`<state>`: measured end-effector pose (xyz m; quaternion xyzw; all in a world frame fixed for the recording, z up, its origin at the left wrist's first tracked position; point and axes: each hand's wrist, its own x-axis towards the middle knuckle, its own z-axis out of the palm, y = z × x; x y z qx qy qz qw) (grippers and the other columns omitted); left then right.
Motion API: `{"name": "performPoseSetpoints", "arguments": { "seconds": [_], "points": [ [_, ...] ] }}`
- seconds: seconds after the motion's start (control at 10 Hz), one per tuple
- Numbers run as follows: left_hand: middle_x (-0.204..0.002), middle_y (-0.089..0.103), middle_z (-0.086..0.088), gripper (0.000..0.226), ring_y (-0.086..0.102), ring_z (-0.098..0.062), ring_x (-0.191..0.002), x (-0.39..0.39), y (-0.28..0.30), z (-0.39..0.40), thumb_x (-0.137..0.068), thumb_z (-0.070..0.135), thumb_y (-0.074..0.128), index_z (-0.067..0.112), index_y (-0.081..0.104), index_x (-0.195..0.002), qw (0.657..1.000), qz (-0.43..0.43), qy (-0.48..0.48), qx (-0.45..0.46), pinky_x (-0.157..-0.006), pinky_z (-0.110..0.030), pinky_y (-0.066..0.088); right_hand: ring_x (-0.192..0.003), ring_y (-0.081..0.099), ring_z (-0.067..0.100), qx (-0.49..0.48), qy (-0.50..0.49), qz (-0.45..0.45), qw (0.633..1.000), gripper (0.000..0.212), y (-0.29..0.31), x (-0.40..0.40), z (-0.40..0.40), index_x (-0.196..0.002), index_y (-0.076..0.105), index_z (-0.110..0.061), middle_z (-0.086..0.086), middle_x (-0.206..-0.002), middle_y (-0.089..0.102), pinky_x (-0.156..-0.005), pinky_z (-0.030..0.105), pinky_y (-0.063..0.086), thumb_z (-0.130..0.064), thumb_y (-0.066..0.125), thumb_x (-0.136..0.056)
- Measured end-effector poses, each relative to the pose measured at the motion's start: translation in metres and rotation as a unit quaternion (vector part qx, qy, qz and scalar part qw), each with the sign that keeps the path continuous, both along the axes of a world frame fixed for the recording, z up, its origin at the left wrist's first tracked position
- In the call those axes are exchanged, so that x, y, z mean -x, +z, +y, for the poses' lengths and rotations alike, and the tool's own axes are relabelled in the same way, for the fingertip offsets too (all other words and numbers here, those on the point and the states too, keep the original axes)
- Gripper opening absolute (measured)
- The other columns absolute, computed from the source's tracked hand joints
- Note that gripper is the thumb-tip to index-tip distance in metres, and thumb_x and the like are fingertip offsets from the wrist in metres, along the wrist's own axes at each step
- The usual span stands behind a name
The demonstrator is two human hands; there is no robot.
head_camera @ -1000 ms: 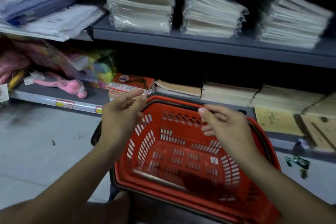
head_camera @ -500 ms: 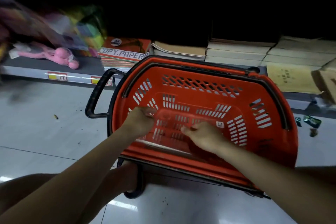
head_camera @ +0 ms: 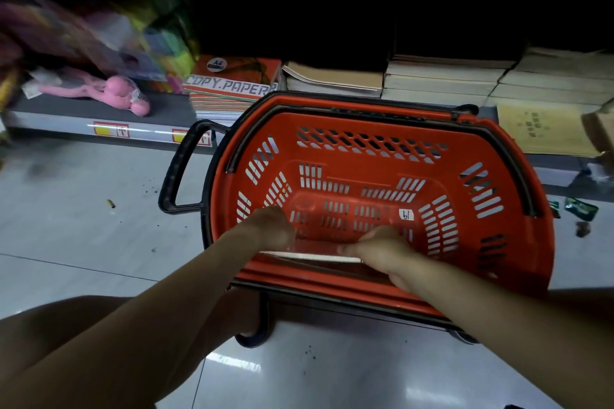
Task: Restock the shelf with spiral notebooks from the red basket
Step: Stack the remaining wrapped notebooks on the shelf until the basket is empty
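Note:
The red basket point(head_camera: 518, 242) stands on the tiled floor in front of the low shelf point(head_camera: 99, 109), its black handle point(head_camera: 179, 169) sticking out to the left. Inside, against the near wall, a red-covered spiral notebook point(head_camera: 312, 251) lies with its white page edge showing. Both my hands reach down into the basket. My left hand point(head_camera: 274, 229) curls over the notebook's left end, and my right hand point(head_camera: 382, 247) grips its right end. The rest of the basket floor is bare apart from a small white label point(head_camera: 406, 214).
On the low shelf lie a pack of copy paper point(head_camera: 232, 85), stacks of brown notebooks point(head_camera: 335, 80) and pale paper point(head_camera: 442, 83), yellow envelopes point(head_camera: 541, 129) and a pink toy point(head_camera: 126, 93). Small wrappers point(head_camera: 581, 209) lie on the floor at the right. My knee is at the lower left.
My hands dropped from above the basket rim down into it and closed on the notebook at the near wall. The view tilted down, so the upper shelves left the frame.

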<state>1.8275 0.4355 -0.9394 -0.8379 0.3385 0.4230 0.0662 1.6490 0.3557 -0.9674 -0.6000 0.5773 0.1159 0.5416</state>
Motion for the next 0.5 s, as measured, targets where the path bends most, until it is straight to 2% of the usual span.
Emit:
{"name": "performPoseSetpoints", "arguments": {
  "seconds": [0.1, 0.2, 0.3, 0.4, 0.5],
  "points": [
    [-0.071, 0.053, 0.001, 0.027, 0.053, -0.015, -0.067, -0.003, -0.014, -0.001, -0.096, 0.016, 0.049, 0.017, 0.051, -0.069, 0.999, 0.021, 0.031, 0.006, -0.061, -0.027, 0.045, -0.080, 0.073, 0.029, -0.110, -0.170, -0.088, 0.975, 0.018, 0.010, -0.004, -0.004, -0.093, 0.061, 0.003, 0.019, -0.092, 0.070, -0.073, 0.036, 0.061, 0.007, 0.075, -0.083],
    [-0.074, 0.059, -0.003, 0.022, 0.052, -0.014, -0.058, 0.000, -0.013, -0.002, -0.096, 0.016, 0.047, 0.011, 0.058, -0.078, 0.995, 0.041, 0.081, 0.033, -0.061, -0.027, 0.045, -0.092, 0.070, 0.031, -0.159, -0.288, -0.133, 0.935, 0.023, 0.016, -0.008, -0.009, -0.098, 0.061, 0.004, 0.020, -0.108, 0.067, -0.071, 0.035, 0.062, 0.022, 0.063, -0.083],
    [-0.081, 0.060, -0.008, 0.022, 0.053, -0.019, -0.067, 0.002, -0.009, 0.000, -0.097, 0.011, 0.045, 0.005, 0.065, -0.091, 0.989, 0.063, 0.122, 0.056, -0.066, -0.031, 0.044, -0.092, 0.066, 0.030, -0.188, -0.337, -0.128, 0.914, 0.023, 0.025, -0.008, -0.010, -0.090, 0.060, 0.003, 0.018, -0.110, 0.062, -0.069, 0.036, 0.060, 0.025, 0.057, -0.083],
    [-0.088, 0.059, -0.014, 0.022, 0.052, -0.023, -0.075, 0.002, -0.001, 0.007, -0.098, 0.006, 0.043, 0.001, 0.064, -0.094, 0.981, 0.088, 0.153, 0.078, -0.067, -0.033, 0.041, -0.085, 0.060, 0.028, -0.202, -0.344, -0.132, 0.908, 0.025, 0.046, -0.005, -0.009, -0.078, 0.057, 0.002, 0.018, -0.100, 0.054, -0.066, 0.035, 0.059, 0.026, 0.053, -0.084],
    [-0.096, 0.070, -0.016, 0.019, 0.065, -0.025, -0.078, -0.001, 0.021, 0.020, -0.098, 0.011, 0.048, -0.002, 0.063, -0.097, 0.958, 0.139, 0.219, 0.117, -0.068, -0.033, 0.051, -0.081, 0.063, 0.028, -0.209, -0.343, -0.178, 0.898, 0.027, 0.079, 0.006, -0.013, -0.072, 0.055, 0.001, 0.021, -0.093, 0.059, -0.066, 0.035, 0.057, 0.023, 0.053, -0.087]
  ]
}}
